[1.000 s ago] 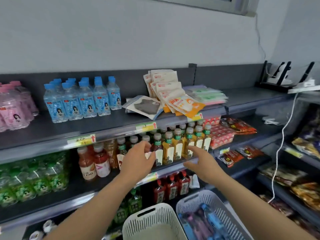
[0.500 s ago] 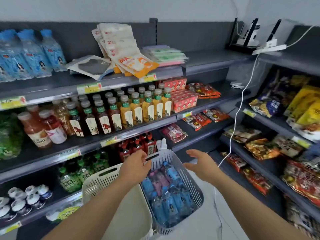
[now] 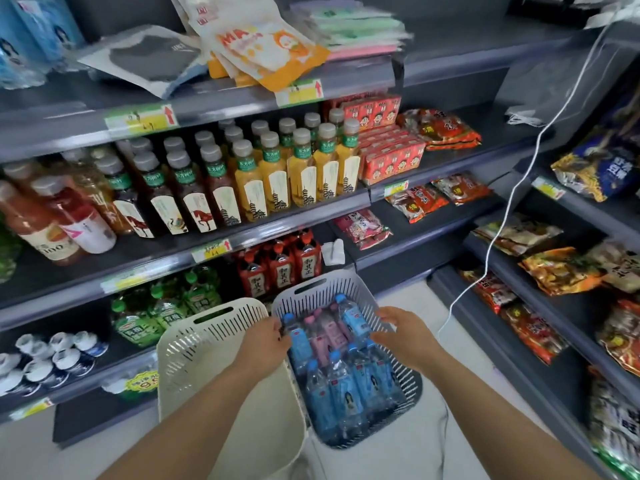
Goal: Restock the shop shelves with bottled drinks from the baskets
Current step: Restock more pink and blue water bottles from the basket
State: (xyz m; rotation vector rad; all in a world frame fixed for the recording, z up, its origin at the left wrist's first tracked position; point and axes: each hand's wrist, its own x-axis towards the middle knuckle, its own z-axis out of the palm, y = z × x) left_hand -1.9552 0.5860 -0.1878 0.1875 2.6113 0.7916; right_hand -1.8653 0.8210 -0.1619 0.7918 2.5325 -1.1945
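A grey basket [image 3: 313,289] on the floor holds several blue water bottles [image 3: 346,393] and a few pink bottles [image 3: 327,332]. Beside it on the left stands a cream basket [image 3: 207,329], its inside mostly hidden by my arm. My left hand [image 3: 263,348] reaches into the grey basket's left side, fingertips against a blue bottle [image 3: 298,342]. My right hand [image 3: 405,337] hovers over the basket's right side, fingers spread and holding nothing. More blue water bottles [image 3: 20,39] stand on the top shelf at the far left.
The middle shelf [image 3: 298,216] is packed with tea and juice bottles [image 3: 273,181]. Red bottles [image 3: 282,268] and green ones [image 3: 166,306] fill the shelf below. Snack packets [image 3: 561,268] line the right-hand shelves. A white cable [image 3: 502,220] hangs down near the basket.
My view has dropped from the shelves to the baskets. Both hands came down from the middle shelf's bottles and now reach into the grey basket.
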